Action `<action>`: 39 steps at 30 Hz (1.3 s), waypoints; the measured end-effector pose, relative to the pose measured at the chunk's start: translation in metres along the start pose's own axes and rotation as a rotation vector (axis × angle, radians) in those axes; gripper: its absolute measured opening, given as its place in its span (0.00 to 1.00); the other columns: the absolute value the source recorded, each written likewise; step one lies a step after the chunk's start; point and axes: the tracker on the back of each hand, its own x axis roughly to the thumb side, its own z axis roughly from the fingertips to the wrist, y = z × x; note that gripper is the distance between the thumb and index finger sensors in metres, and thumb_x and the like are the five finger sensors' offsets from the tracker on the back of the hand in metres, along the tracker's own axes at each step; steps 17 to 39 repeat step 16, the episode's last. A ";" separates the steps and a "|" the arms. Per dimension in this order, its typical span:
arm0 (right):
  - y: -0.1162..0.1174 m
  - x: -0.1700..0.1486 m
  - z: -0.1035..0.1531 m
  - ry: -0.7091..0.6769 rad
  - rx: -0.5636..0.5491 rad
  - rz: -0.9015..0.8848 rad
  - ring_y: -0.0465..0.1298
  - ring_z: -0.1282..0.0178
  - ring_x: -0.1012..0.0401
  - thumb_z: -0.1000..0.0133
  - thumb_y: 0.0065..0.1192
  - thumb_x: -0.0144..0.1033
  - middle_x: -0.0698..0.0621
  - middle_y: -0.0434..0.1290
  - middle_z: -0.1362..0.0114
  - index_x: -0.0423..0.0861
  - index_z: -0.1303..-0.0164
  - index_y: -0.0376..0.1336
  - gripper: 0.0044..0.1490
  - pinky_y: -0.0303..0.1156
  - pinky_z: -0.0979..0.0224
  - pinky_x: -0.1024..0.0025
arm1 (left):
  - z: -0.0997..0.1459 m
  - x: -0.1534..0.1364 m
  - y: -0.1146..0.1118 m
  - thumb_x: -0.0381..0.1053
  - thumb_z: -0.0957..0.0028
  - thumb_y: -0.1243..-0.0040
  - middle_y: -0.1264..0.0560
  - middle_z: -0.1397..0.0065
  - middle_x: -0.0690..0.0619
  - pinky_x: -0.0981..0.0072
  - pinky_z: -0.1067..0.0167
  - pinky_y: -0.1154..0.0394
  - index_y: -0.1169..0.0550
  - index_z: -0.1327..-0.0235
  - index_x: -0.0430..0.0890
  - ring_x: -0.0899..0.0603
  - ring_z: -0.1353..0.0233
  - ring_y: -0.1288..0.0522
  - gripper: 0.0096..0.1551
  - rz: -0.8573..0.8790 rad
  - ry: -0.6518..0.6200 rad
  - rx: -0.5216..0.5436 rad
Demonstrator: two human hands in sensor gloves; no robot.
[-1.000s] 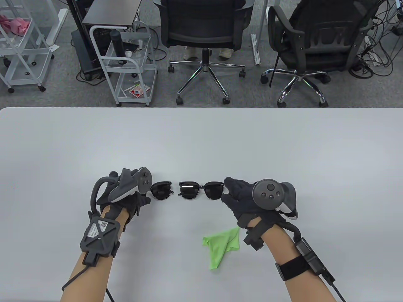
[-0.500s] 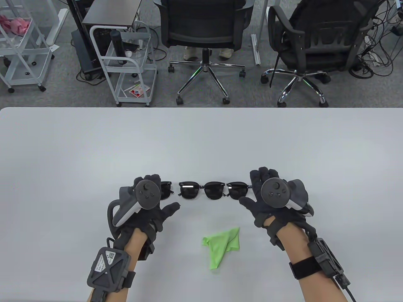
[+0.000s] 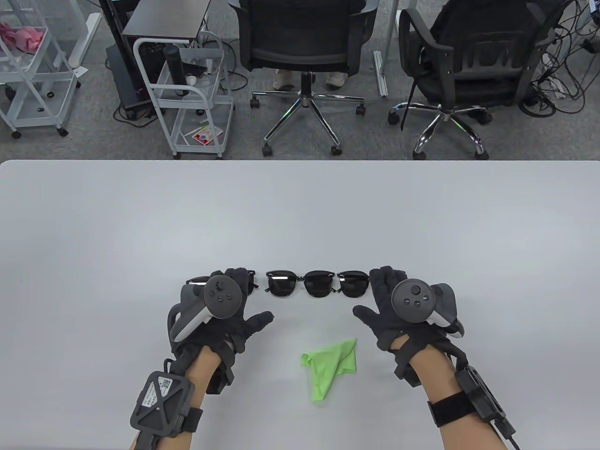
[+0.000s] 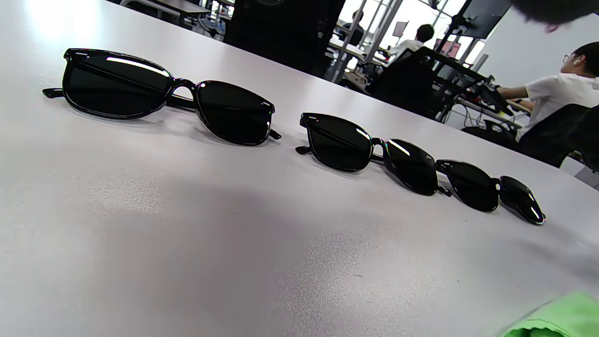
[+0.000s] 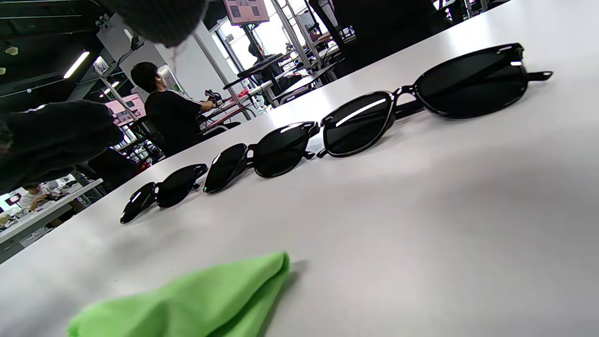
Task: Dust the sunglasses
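Note:
Three pairs of black sunglasses lie in a row on the white table [image 3: 300,211]. The left pair [image 3: 251,283] [image 4: 168,96] is partly hidden beneath my left hand [image 3: 232,288]. The middle pair [image 3: 300,283] [image 4: 372,150] [image 5: 262,157] lies in plain sight. The right pair [image 3: 354,283] [image 5: 426,98] has its outer end under my right hand [image 3: 386,286]. Both hands are palm down with straight, spread fingers and hold nothing. The wrist views show no finger touching any pair. A crumpled green cloth [image 3: 330,370] [image 5: 187,299] lies nearer me, between the wrists.
Beyond the table's far edge stand two black office chairs [image 3: 304,51] [image 3: 468,61] and white wire carts [image 3: 187,93]. People sit at other desks [image 4: 557,98] in the background of the wrist views.
My left hand has shifted right and uncurled over the left pair. My right hand let go, moved right and flattened, uncovering the third pair. Both then drew slightly toward me.

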 end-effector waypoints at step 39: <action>0.000 -0.002 0.000 0.005 0.001 -0.003 0.46 0.22 0.29 0.43 0.55 0.60 0.30 0.44 0.17 0.33 0.21 0.42 0.56 0.46 0.31 0.27 | 0.000 -0.002 -0.002 0.82 0.70 0.53 0.55 0.14 0.51 0.34 0.25 0.54 0.56 0.22 0.52 0.36 0.16 0.58 0.67 -0.008 0.002 -0.007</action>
